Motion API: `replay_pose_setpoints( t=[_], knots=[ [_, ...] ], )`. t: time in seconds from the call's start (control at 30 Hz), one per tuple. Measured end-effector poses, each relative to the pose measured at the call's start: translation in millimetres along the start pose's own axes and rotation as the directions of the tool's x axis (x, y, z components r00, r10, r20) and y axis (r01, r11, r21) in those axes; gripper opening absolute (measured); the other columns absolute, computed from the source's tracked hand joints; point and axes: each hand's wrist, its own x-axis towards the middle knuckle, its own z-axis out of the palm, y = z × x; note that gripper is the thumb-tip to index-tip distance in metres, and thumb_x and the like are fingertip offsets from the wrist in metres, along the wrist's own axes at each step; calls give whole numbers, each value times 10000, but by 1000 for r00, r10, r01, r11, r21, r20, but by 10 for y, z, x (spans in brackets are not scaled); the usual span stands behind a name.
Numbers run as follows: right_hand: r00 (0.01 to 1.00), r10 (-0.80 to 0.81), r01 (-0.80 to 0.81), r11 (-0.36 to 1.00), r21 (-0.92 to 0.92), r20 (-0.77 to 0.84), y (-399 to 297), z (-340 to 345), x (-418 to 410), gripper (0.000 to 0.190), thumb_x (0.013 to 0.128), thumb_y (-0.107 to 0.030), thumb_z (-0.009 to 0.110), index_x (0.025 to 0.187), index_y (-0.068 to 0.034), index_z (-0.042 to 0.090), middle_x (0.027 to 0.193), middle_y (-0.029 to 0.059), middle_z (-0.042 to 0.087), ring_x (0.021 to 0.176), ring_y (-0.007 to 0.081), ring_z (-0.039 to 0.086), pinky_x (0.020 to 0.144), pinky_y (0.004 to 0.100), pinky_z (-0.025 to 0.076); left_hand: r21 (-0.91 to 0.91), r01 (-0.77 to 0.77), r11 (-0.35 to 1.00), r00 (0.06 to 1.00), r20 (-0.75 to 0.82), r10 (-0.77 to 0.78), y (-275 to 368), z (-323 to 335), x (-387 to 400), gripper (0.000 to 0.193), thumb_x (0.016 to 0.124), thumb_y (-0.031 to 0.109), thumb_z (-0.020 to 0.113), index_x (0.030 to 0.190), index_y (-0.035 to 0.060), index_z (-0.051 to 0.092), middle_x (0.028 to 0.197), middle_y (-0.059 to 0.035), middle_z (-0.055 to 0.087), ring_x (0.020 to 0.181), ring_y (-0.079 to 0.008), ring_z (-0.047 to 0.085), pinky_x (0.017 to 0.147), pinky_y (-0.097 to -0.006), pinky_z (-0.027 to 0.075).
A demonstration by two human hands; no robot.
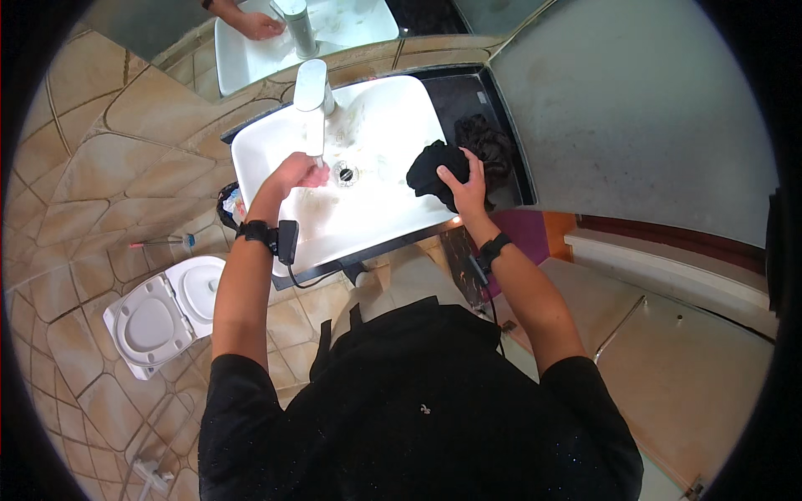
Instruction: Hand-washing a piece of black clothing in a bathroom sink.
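Note:
My left hand (299, 171) is under the spout of a white faucet (311, 87), with a thin stream of water at its fingers. It holds no object that I can see. Beneath it lies a white rectangular washbasin (382, 219), its metal drain (346, 174) just right of my fingertips. My right hand (467, 185) grips a bunched black cloth (437, 172) over the basin's right rim. Next to that hand, a second dark crumpled cloth (485, 147) rests on the black countertop (454, 94). Both wrists wear black straps with small devices and cables.
A mirror (351, 22) behind the basin reflects the faucet and a hand. A lined waste bin (230, 205) is left of the basin, and a white toilet (150, 322) with its lid up stands farther left. A grey panel (626, 113) rises at the right.

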Motion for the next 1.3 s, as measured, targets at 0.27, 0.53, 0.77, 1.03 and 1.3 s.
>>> replay_pose_setpoints(
  t=[0.27, 0.53, 0.77, 1.03, 1.3],
  knots=[
    [1000, 5, -5, 1000, 1, 15, -39, 30, -10, 687, 796, -359, 861, 1352, -70, 580, 1267, 172, 555, 1203, 343, 551, 1041, 437, 443, 244, -321, 915, 872, -300, 386, -429, -408, -45, 164, 904, 37, 576, 1030, 7, 677, 981, -78, 718, 952, -181, 687, 917, -314, 507],
    [1000, 11, -11, 1000, -17, -10, 68, -7, 0, 683, 793, -359, 862, 1351, -79, 585, 1264, 169, 561, 1208, 344, 553, 1054, 442, 436, 608, -428, 669, 606, -357, 711, 474, 4, -614, 570, 832, 9, 620, 1387, 72, 503, 1321, -172, 608, 1195, -314, 616, 983, -376, 501],
    [1000, -30, 30, 999, -25, -8, 27, 22, -4, 679, 795, -379, 856, 1346, -85, 591, 1273, 164, 559, 1215, 346, 549, 1054, 443, 437, 902, -396, 170, 376, -10, 927, 960, 457, -1178, 862, 732, -54, 601, 1542, 141, 380, 1579, -147, 397, 1426, -397, 403, 1153, -459, 405],
    [1000, -15, 14, 999, -52, -16, 19, 38, -22, 688, 793, -413, 851, 1347, -95, 595, 1275, 163, 553, 1221, 357, 542, 1048, 458, 436, 935, -348, 74, 365, 62, 929, 914, 544, -1121, 874, 686, -120, 571, 1521, 77, 402, 1575, -152, 413, 1421, -354, 437, 1123, -463, 423],
    [1000, -17, 15, 997, -74, -15, 33, 32, 18, 703, 792, -425, 849, 1352, -88, 592, 1275, 165, 557, 1221, 360, 541, 1047, 456, 436, 969, -235, 73, 407, 30, 913, 705, 635, -1044, 903, 685, -107, 553, 1551, 41, 348, 1615, -187, 352, 1463, -377, 383, 1139, -459, 394]
  ],
)
